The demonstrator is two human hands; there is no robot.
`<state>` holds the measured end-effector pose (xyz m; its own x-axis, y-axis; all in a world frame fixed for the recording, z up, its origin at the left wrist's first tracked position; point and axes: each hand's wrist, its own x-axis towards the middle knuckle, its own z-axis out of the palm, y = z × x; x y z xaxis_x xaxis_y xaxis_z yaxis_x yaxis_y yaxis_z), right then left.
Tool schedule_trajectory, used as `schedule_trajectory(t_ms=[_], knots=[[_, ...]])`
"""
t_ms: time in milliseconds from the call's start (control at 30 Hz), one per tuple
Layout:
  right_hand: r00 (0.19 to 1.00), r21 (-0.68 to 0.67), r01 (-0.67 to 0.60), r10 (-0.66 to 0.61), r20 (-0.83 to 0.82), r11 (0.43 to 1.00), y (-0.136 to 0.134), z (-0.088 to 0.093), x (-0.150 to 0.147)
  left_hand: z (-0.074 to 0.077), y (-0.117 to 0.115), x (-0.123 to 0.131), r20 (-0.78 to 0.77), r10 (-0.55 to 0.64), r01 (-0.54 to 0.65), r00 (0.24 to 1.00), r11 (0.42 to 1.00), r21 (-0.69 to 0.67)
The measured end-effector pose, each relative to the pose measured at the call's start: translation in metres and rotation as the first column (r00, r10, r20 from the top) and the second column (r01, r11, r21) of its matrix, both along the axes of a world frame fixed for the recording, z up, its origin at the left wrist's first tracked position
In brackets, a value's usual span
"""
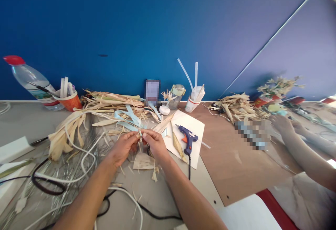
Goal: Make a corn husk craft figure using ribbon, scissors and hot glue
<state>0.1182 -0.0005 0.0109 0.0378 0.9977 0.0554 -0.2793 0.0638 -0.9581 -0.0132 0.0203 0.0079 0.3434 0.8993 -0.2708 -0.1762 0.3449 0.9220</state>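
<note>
My left hand (pixel 123 148) and my right hand (pixel 154 142) meet at the middle of the table, fingertips pinched together on a small piece of dried corn husk (pixel 140 137). Pale blue ribbon strips (pixel 130 118) trail from just behind my fingers. More husk scraps (pixel 143 162) lie under my hands. A blue and orange hot glue gun (pixel 187 139) rests on a white sheet of paper (pixel 195 125) just right of my right hand.
A pile of dried husks (pixel 105 102) lies behind. At left stand an orange cup (pixel 69 100) and a red-capped bottle (pixel 28 79). White and black cables (pixel 78 167) loop at front left. Another person's hands (pixel 285 125) work at right by another husk pile (pixel 237 107).
</note>
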Motion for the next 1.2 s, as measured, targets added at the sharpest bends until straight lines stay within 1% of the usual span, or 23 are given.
schedule_trajectory(t_ms=[67, 200, 267, 333, 500, 633, 733, 833, 933, 1067, 1200], knots=[[1.0, 0.006, -0.013, 0.013, -0.013, 1.0, 0.002, -0.003, -0.001, 0.001, -0.001, 0.001, 0.011, -0.014, 0.014, 1.0, 1.0, -0.007], [0.992, -0.09, -0.048, 0.038, -0.116, 0.995, 0.005, -0.013, -0.003, 0.003, -0.002, 0.002, 0.018, -0.036, 0.037, 0.999, 0.999, -0.037], [0.986, -0.128, -0.062, 0.04, -0.163, 0.99, 0.005, -0.015, -0.003, 0.004, -0.003, 0.002, 0.009, -0.053, 0.053, 0.999, 0.998, -0.043], [0.983, -0.137, -0.062, 0.037, -0.178, 0.989, 0.005, -0.015, -0.003, 0.004, -0.003, 0.002, -0.003, -0.065, 0.065, 0.998, 0.997, -0.04], [0.99, -0.117, 0.007, -0.023, -0.141, 0.993, 0.004, -0.011, -0.004, 0.001, -0.003, 0.003, -0.031, -0.087, 0.087, 0.996, 0.996, -0.015], [0.989, -0.128, 0.066, -0.082, -0.125, 0.99, 0.005, -0.011, -0.006, -0.002, -0.003, 0.001, -0.056, -0.128, 0.131, 0.99, 0.99, 0.045], [0.987, -0.142, 0.08, -0.098, -0.124, 0.987, 0.006, -0.013, -0.006, -0.005, -0.002, 0.0, -0.071, -0.142, 0.148, 0.987, 0.985, 0.087], [0.983, -0.155, 0.088, -0.11, -0.144, 0.984, 0.007, -0.013, -0.005, -0.006, -0.001, -0.001, -0.109, -0.095, 0.107, 0.989, 0.987, 0.116], [0.979, -0.163, 0.109, -0.134, -0.156, 0.981, 0.008, -0.013, -0.005, -0.005, 0.0, 0.0, -0.171, -0.033, 0.064, 0.985, 0.982, 0.177], [0.977, -0.164, 0.125, -0.15, -0.151, 0.978, 0.008, -0.014, -0.006, -0.003, 0.0, 0.004, -0.204, -0.025, 0.078, 0.979, 0.964, 0.255], [0.975, -0.148, 0.097, -0.124, -0.186, 0.984, 0.007, -0.014, -0.008, -0.004, 0.0, 0.005, -0.256, 0.043, 0.043, 0.966, 0.946, 0.321]])
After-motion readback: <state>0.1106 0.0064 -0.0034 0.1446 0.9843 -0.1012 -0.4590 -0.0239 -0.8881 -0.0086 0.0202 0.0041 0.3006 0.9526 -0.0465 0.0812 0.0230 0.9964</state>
